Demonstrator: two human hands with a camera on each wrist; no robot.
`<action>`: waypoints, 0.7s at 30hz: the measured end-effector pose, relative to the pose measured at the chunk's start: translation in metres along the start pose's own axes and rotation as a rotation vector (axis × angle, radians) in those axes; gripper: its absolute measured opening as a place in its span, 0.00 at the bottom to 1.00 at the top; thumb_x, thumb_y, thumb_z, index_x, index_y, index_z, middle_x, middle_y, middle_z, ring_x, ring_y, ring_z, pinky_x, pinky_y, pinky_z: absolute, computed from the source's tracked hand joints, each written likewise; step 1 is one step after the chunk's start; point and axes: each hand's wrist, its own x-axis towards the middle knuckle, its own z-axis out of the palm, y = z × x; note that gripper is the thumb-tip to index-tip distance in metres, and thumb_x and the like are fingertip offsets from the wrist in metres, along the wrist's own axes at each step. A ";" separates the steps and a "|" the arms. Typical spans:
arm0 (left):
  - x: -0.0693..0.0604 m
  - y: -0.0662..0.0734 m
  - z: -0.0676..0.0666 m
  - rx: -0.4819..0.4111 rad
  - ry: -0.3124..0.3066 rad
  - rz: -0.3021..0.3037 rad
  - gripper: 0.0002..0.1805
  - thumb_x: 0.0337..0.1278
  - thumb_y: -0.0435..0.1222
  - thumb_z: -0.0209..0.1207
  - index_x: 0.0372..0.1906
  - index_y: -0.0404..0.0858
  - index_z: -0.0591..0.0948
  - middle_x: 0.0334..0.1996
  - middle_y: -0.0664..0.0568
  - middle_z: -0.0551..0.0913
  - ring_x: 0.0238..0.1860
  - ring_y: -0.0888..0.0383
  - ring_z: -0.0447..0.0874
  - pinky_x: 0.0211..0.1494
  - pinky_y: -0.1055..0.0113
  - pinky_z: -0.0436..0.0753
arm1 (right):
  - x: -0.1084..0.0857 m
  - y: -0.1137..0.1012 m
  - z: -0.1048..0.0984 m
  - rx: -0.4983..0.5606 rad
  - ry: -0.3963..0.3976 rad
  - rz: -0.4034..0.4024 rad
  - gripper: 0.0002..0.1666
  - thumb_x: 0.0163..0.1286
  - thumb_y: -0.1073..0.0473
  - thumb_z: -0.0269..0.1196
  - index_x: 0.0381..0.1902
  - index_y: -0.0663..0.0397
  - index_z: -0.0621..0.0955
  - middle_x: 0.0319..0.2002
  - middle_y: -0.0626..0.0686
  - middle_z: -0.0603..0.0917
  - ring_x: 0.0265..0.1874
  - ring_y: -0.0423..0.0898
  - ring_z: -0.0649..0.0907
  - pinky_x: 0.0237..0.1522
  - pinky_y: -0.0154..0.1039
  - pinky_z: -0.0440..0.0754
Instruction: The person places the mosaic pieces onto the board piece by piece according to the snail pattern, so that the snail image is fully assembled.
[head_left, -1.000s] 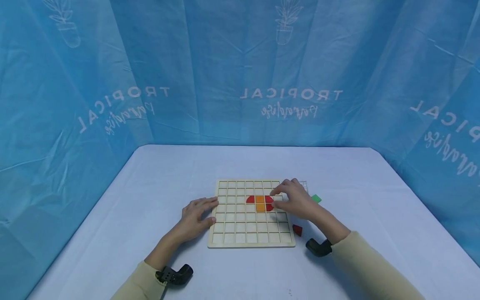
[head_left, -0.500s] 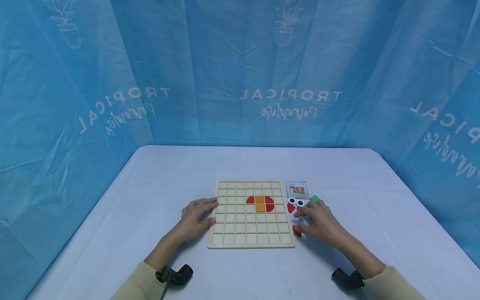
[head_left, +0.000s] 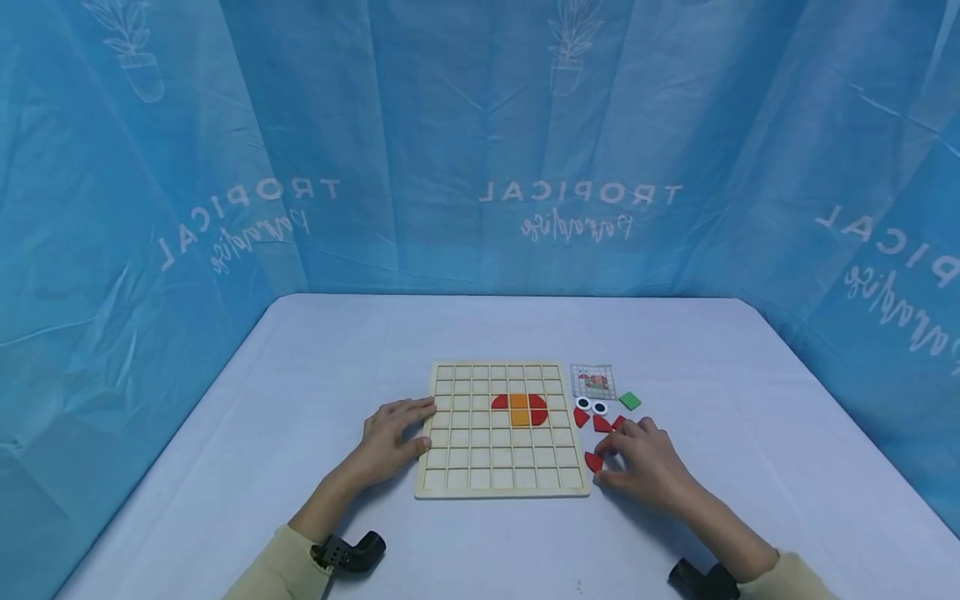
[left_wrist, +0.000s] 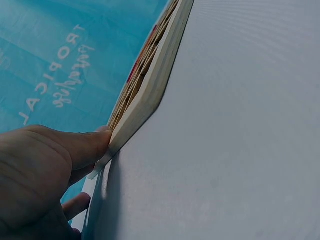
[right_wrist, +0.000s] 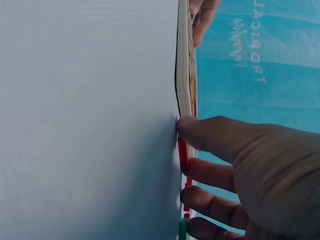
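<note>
A pale wooden grid board (head_left: 480, 477) lies on the table, with several red and orange pieces set in its cells. My left hand (head_left: 393, 435) rests at the board's left edge, its fingers fairly straight and the thumb (left_wrist: 92, 147) against the rim in the left wrist view. Right of the board, my right hand (head_left: 643, 467) pinches a red quarter-circle piece (head_left: 593, 462) that lies on the table. In the right wrist view, thumb and index finger stand at either end of that red piece (right_wrist: 183, 152).
Beyond the right hand lie more red pieces (head_left: 602, 423), two round eye pieces (head_left: 599, 408) and a green square piece (head_left: 630, 401). A printed grid card (head_left: 593, 382) lies by the board's upper right corner. Blue curtains (head_left: 480, 150) surround the white table (head_left: 360, 342).
My right hand has left the board's red pieces and moved right and down to the loose red quarter-circle, closing its fingertips on it. The left hand and the board stay put.
</note>
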 end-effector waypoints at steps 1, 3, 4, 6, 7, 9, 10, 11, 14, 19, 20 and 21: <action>0.000 0.000 0.000 0.000 0.001 0.001 0.28 0.58 0.37 0.60 0.65 0.40 0.71 0.69 0.48 0.66 0.70 0.40 0.53 0.68 0.39 0.45 | 0.000 0.000 0.001 -0.004 0.002 0.003 0.19 0.42 0.47 0.77 0.33 0.42 0.85 0.35 0.45 0.81 0.40 0.44 0.70 0.40 0.40 0.68; 0.000 0.000 0.000 0.001 0.001 0.000 0.28 0.58 0.37 0.60 0.64 0.40 0.71 0.69 0.48 0.66 0.70 0.41 0.53 0.68 0.39 0.45 | -0.001 0.000 0.001 -0.006 0.007 0.003 0.18 0.43 0.49 0.76 0.33 0.42 0.85 0.35 0.44 0.80 0.40 0.44 0.70 0.40 0.41 0.67; 0.000 0.000 0.000 0.004 0.001 0.001 0.28 0.58 0.37 0.60 0.64 0.40 0.71 0.69 0.49 0.67 0.70 0.41 0.53 0.68 0.39 0.45 | -0.001 0.000 0.002 -0.006 0.009 0.002 0.17 0.43 0.49 0.76 0.33 0.42 0.85 0.35 0.44 0.80 0.40 0.44 0.70 0.40 0.41 0.67; 0.001 0.000 0.000 0.004 -0.001 -0.003 0.28 0.58 0.37 0.60 0.64 0.40 0.71 0.69 0.49 0.66 0.70 0.41 0.53 0.68 0.40 0.45 | -0.001 0.001 0.002 -0.006 0.019 0.001 0.16 0.44 0.50 0.75 0.33 0.42 0.85 0.34 0.44 0.80 0.39 0.44 0.70 0.40 0.41 0.67; 0.001 0.000 0.000 0.004 -0.001 -0.005 0.28 0.58 0.37 0.60 0.64 0.40 0.71 0.69 0.49 0.66 0.71 0.41 0.53 0.68 0.40 0.45 | -0.001 0.002 0.003 -0.004 0.023 0.000 0.15 0.44 0.50 0.75 0.33 0.42 0.85 0.34 0.44 0.80 0.39 0.44 0.69 0.40 0.41 0.67; 0.000 0.000 0.000 0.001 0.001 -0.008 0.28 0.58 0.37 0.60 0.64 0.40 0.71 0.69 0.49 0.67 0.71 0.42 0.53 0.69 0.40 0.45 | -0.001 0.003 0.004 0.001 0.033 -0.003 0.15 0.45 0.51 0.75 0.32 0.42 0.85 0.33 0.44 0.79 0.39 0.44 0.69 0.40 0.41 0.66; 0.000 0.000 0.000 0.001 0.003 -0.006 0.28 0.58 0.37 0.60 0.64 0.40 0.71 0.69 0.49 0.67 0.71 0.42 0.53 0.69 0.40 0.45 | -0.001 0.004 0.004 0.003 0.035 -0.002 0.15 0.44 0.51 0.75 0.32 0.42 0.85 0.33 0.44 0.79 0.39 0.44 0.69 0.39 0.41 0.66; 0.000 0.000 0.000 -0.002 0.005 -0.007 0.28 0.58 0.37 0.60 0.64 0.40 0.71 0.69 0.49 0.67 0.71 0.42 0.53 0.69 0.40 0.45 | -0.001 0.004 0.004 0.005 0.037 -0.001 0.15 0.44 0.51 0.75 0.33 0.42 0.85 0.33 0.44 0.79 0.39 0.44 0.69 0.39 0.41 0.66; -0.001 0.000 0.001 -0.007 0.012 0.000 0.28 0.57 0.36 0.61 0.64 0.39 0.72 0.69 0.49 0.67 0.70 0.41 0.54 0.68 0.40 0.45 | 0.000 0.005 0.004 0.015 0.036 0.009 0.16 0.45 0.52 0.75 0.34 0.43 0.85 0.34 0.44 0.80 0.40 0.44 0.70 0.39 0.40 0.67; 0.000 -0.001 0.001 0.004 0.007 0.009 0.28 0.58 0.37 0.60 0.65 0.40 0.71 0.69 0.48 0.67 0.70 0.41 0.53 0.67 0.39 0.45 | 0.001 0.002 -0.002 0.046 0.059 0.011 0.17 0.44 0.53 0.76 0.35 0.44 0.85 0.35 0.46 0.80 0.42 0.45 0.70 0.39 0.41 0.70; 0.000 -0.001 0.000 0.008 0.006 0.013 0.28 0.59 0.37 0.60 0.65 0.40 0.71 0.69 0.48 0.67 0.70 0.41 0.53 0.67 0.39 0.45 | 0.002 0.000 -0.003 0.058 0.069 0.004 0.17 0.44 0.54 0.76 0.35 0.44 0.85 0.35 0.46 0.80 0.42 0.45 0.70 0.39 0.41 0.70; 0.000 -0.001 0.000 0.010 0.006 0.015 0.28 0.59 0.37 0.59 0.65 0.40 0.71 0.69 0.48 0.67 0.70 0.40 0.53 0.67 0.39 0.45 | 0.003 -0.001 -0.005 0.066 0.081 -0.008 0.17 0.44 0.54 0.76 0.34 0.44 0.85 0.35 0.46 0.80 0.42 0.45 0.71 0.39 0.41 0.70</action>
